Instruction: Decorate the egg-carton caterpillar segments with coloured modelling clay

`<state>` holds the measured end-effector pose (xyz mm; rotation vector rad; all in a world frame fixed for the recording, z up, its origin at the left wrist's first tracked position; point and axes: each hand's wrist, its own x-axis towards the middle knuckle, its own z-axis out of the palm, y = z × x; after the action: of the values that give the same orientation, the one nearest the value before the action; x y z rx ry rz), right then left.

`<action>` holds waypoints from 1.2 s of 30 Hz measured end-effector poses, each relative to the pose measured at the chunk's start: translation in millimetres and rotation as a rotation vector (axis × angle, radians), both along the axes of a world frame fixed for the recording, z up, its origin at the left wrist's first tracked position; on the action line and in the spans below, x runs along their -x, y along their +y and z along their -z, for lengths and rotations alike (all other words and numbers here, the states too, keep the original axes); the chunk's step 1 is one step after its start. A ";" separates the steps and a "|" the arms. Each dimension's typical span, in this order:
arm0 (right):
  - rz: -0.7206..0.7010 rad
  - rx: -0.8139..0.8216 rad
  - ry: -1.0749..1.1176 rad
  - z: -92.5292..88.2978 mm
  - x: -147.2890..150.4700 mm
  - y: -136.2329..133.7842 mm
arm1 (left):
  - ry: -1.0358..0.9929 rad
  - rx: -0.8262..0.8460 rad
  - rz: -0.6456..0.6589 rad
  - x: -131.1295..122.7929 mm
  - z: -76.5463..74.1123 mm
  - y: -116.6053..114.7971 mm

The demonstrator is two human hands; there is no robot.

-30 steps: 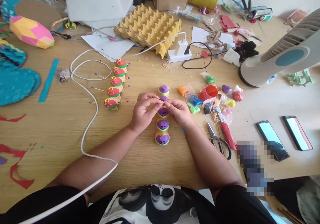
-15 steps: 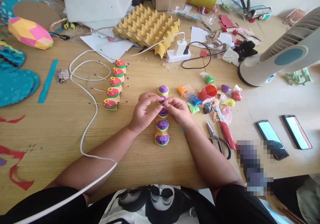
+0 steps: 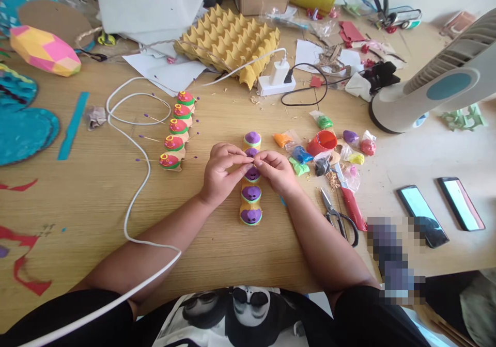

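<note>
In front of me a strip of egg-carton cups (image 3: 251,194) runs away from my body, its bumps capped with purple clay and edged in pale green. Small dark facial marks show on the nearer bumps. Over the middle of the strip, my left hand (image 3: 226,170) and my right hand (image 3: 276,169) meet with thumbs and fingertips pinched together. Whatever sits between the fingertips is too small to make out. To the left stands a second egg-carton strip (image 3: 177,126) with red and green clay faces and purple-tipped sticks.
Clay bags, including a blue one (image 3: 302,154), surround a red cup (image 3: 322,141) at right. Scissors (image 3: 336,217), a red-handled cutter (image 3: 353,207) and two phones (image 3: 423,215) lie nearer. A white fan (image 3: 422,89), egg tray (image 3: 228,42) and white cable (image 3: 149,166) are also around.
Both hands stay pinched together over the purple strip, with only a slight shift of the fingers. The view has moved very slightly.
</note>
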<state>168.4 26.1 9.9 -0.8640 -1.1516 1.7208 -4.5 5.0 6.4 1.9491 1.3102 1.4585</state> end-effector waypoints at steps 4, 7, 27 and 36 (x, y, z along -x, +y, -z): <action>0.034 0.006 0.002 0.1 0.7 0.6 | -0.014 0.020 0.022 -0.4 -0.7 -1.2; 0.049 -0.004 -0.006 2.4 0.8 0.9 | 0.008 0.017 0.020 0.4 -1.4 -1.4; 0.060 -0.080 -0.029 5.0 -5.5 2.9 | 0.114 -0.121 -0.069 2.7 -2.1 -2.3; 0.056 -0.088 0.009 6.5 -3.7 1.9 | 0.028 -0.121 -0.039 0.8 -2.1 -2.0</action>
<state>172.2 28.0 3.3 -0.8272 -1.1771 1.6148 -5.3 3.0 8.5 2.0378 1.3062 1.5678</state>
